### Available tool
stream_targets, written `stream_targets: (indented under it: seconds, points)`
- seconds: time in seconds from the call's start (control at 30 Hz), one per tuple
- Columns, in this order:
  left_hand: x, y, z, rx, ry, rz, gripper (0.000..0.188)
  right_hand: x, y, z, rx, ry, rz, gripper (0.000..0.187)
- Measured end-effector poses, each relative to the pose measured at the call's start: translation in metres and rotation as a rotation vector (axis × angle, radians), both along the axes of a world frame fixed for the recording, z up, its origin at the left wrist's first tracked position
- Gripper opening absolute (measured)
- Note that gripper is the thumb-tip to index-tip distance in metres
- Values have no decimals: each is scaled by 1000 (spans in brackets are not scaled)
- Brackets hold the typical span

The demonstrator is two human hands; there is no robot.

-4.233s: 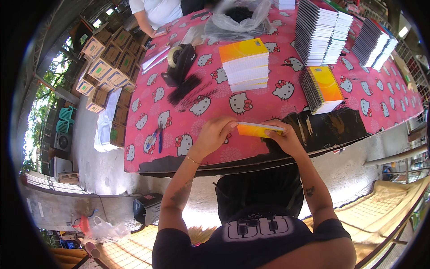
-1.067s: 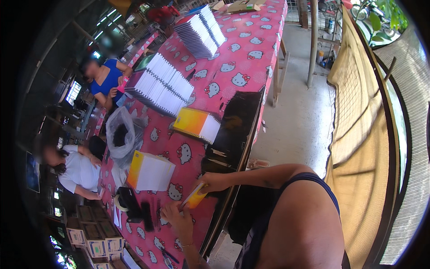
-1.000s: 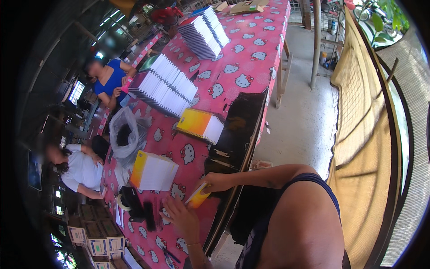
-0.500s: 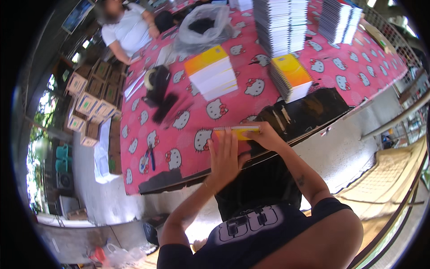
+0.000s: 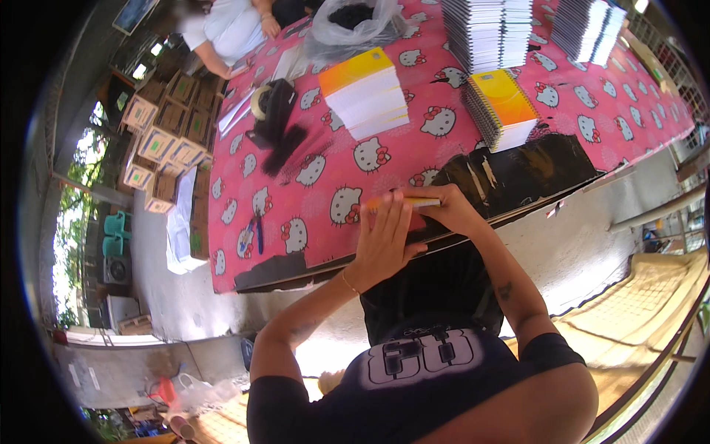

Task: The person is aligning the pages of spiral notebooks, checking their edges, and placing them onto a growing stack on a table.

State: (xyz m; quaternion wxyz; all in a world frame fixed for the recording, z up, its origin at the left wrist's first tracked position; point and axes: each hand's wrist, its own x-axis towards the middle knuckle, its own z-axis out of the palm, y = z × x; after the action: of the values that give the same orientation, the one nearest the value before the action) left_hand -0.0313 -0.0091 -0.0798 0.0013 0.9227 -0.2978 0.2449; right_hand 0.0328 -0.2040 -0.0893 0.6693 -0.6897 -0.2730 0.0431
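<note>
A thin yellow-orange notebook (image 5: 423,201) stands tilted on its edge near the front of the pink table (image 5: 333,240). My right hand (image 5: 452,212) grips its right end between thumb and fingers. My left hand (image 5: 384,229) presses flat against its near face, fingers stretched out and thumb apart, hiding much of the cover. Farther back sits a stack of yellow-orange covered page blocks (image 5: 366,96), with no coil visible. To its right is a pile of coil-bound yellow notebooks (image 5: 503,111). A bundle of black bristly strands (image 5: 285,150) lies left of centre.
Blue-handled pliers (image 5: 259,234) lie near the front left. Behind them stands a black tape dispenser (image 5: 275,111). Tall notebook stacks (image 5: 488,33) and a plastic bag (image 5: 351,33) are at the back. Cartons (image 5: 166,140) are piled left, near a person in white (image 5: 229,33).
The notebook has tipped more upright, so less of its yellow cover shows. My left hand has slid right across it. The whole view has shifted slightly.
</note>
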Motion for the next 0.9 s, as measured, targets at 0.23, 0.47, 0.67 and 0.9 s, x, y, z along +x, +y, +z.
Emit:
stream_targets:
  seconds: [0.23, 0.47, 0.67, 0.9]
  points:
    - [18, -12, 19, -7, 81, 23, 78, 1, -10, -11, -124, 27, -36, 33]
    - [37, 25, 37, -108, 262, -23, 29, 5, -3, -24, -119, -99, 8, 38]
    - [37, -7, 69, -133, 397, -100, 26, 13, -5, -32, -83, -104, -43, 40]
    - [16, -15, 26, 139, 44, 68, 71, 5, -11, -14, -165, -65, -43, 42]
